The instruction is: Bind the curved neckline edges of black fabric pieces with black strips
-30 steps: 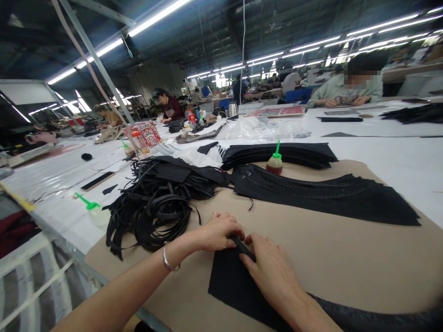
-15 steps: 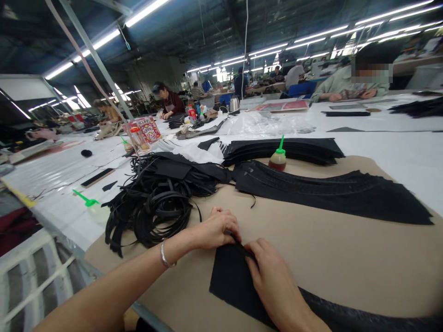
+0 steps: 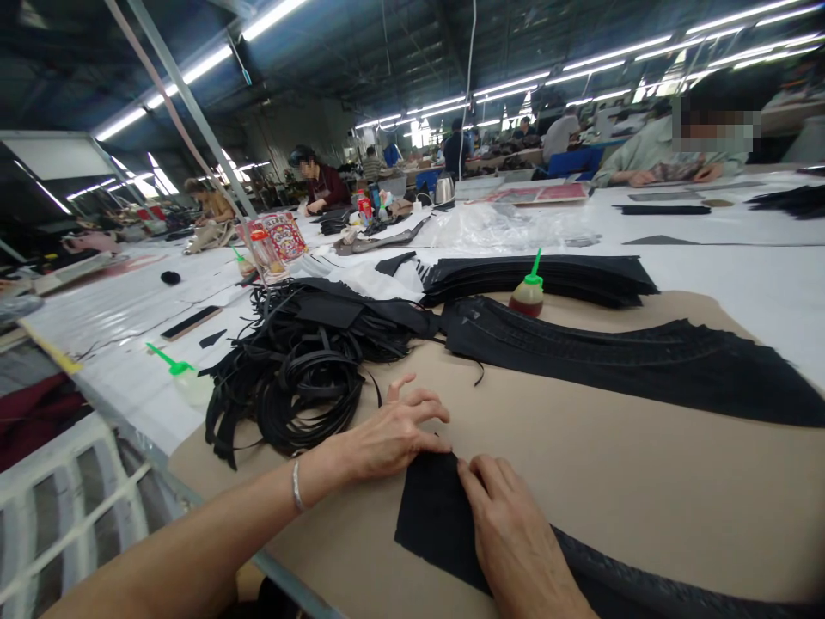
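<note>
A black curved fabric panel (image 3: 438,511) lies flat in front of me, its wide end showing and its raised, rough-looking band curving off to the lower right. My left hand (image 3: 396,434) is over the panel's far corner with fingers spread, the thumb touching the edge. Closed on the same far edge, just to the right, is my right hand (image 3: 509,516), thumb and fingers pinching it; part of the panel is hidden below this hand. Close to my left hand is a heap of black strips (image 3: 302,378), some of them coiled.
Beyond my hands lie a stack of black panels (image 3: 606,361) and another stack (image 3: 547,273). Between them stands a bottle with a green nozzle (image 3: 527,297); another bottle (image 3: 186,378) is at left. A tan sheet (image 3: 619,481) covers this table part. A person (image 3: 683,163) sits opposite.
My left hand has loosened from its pinch on the panel's edge, and its fingers have spread. My right hand stays at the edge. The edge now lies flatter, and the view has shifted slightly.
</note>
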A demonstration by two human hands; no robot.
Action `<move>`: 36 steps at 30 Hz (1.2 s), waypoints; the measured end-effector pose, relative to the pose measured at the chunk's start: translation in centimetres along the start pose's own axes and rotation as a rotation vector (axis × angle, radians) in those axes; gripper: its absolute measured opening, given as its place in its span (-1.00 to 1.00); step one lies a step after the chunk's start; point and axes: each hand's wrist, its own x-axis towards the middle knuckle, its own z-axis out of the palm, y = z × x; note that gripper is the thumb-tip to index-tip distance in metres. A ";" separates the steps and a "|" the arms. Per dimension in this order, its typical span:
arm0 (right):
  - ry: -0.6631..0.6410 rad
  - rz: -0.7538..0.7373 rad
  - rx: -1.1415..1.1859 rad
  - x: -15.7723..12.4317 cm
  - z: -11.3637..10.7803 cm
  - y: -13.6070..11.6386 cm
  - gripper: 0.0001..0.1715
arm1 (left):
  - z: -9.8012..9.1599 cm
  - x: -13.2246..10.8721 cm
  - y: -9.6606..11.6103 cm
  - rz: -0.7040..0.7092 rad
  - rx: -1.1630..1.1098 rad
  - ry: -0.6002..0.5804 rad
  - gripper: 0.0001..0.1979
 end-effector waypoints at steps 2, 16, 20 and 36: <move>-0.005 -0.019 -0.023 0.0 0.0 0.1 -0.57 | 0.4 -0.8 0.7 -0.062 0.006 0.063 -0.61; -0.121 0.073 0.037 0.8 -0.8 0.0 -0.39 | 2.8 -3.4 4.0 -0.208 -0.071 0.066 -0.60; -0.166 0.069 0.039 1.1 -0.9 0.2 -0.36 | 3.1 -3.6 4.1 -0.229 -0.089 0.088 -0.59; -0.292 0.005 -0.074 2.5 -1.6 0.2 -0.34 | 3.7 -4.1 4.3 -0.240 -0.037 0.080 -0.55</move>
